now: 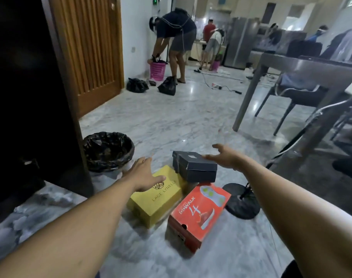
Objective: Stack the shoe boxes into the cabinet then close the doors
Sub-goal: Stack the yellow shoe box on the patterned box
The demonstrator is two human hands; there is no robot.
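Observation:
Three shoe boxes lie on the marble floor in front of me. A yellow box [157, 199] is at the left, an orange-red box [199, 213] at the right, and a dark grey box [195, 167] rests tilted behind them, leaning on the other two. My left hand [145, 173] hovers flat over the far end of the yellow box, fingers apart, holding nothing. My right hand [223, 155] is spread open beside the right end of the grey box. The dark cabinet [30, 97] stands at the left, its interior black.
A bin lined with a black bag [106, 151] sits by the cabinet's corner. A black round stand base [243, 201] with a cable lies right of the boxes. A grey table [291, 77] and chairs fill the right. Several people stand at the back.

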